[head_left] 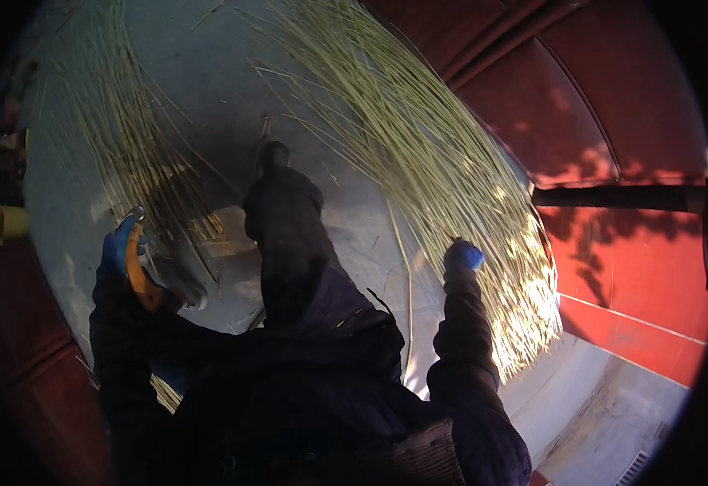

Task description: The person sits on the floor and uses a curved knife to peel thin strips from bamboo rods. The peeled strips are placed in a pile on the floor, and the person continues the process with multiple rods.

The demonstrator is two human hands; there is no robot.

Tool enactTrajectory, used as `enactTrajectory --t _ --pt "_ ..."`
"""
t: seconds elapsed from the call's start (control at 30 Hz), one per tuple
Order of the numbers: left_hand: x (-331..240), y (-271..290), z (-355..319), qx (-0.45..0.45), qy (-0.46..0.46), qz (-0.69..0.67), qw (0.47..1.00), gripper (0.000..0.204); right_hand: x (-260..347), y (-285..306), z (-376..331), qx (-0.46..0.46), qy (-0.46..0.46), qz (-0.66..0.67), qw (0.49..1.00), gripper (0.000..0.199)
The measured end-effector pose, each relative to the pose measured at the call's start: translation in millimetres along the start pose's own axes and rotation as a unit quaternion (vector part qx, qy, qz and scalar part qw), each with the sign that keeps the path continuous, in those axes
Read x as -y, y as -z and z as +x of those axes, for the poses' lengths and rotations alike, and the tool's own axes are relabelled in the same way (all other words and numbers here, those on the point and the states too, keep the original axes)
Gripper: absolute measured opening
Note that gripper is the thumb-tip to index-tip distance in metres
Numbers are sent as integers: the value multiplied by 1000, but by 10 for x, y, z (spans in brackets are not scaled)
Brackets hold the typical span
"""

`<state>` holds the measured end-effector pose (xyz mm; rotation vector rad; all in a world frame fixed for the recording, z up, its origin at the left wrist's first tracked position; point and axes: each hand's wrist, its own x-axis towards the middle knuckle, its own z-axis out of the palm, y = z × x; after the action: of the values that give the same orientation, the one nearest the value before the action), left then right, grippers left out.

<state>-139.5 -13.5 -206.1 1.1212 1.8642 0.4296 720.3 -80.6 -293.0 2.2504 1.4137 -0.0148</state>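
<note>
On a grey concrete floor (208, 97) beside a red wall (613, 267), my gloved left hand (117, 247) grips orange shears (136, 279); my right hand (463, 256) grasps the fanned reeds (419, 154).

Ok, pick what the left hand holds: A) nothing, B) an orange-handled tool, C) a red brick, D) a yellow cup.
B: the blue-gloved left hand grips an orange-handled tool beside the left spread of stalks.
</note>
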Motion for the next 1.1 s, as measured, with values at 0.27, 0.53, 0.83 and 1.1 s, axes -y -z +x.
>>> enactTrajectory --t 0.27,0.53,0.83,1.1 --pt "-856 -133 -609 -47 47 -337 939 48 298 988 1036 -16 -45 -32 998 37" --pt "-1127 183 -1113 -54 45 -391 918 46 3060 2642 1823 -161 266 133 941 53" --pt "-1128 648 -1370 -27 93 -455 885 35 6306 2022 282 33 451 79 889 36" --pt "-998 790 -1342 26 224 -433 873 33 6941 706 -217 86 415 132 896 36"
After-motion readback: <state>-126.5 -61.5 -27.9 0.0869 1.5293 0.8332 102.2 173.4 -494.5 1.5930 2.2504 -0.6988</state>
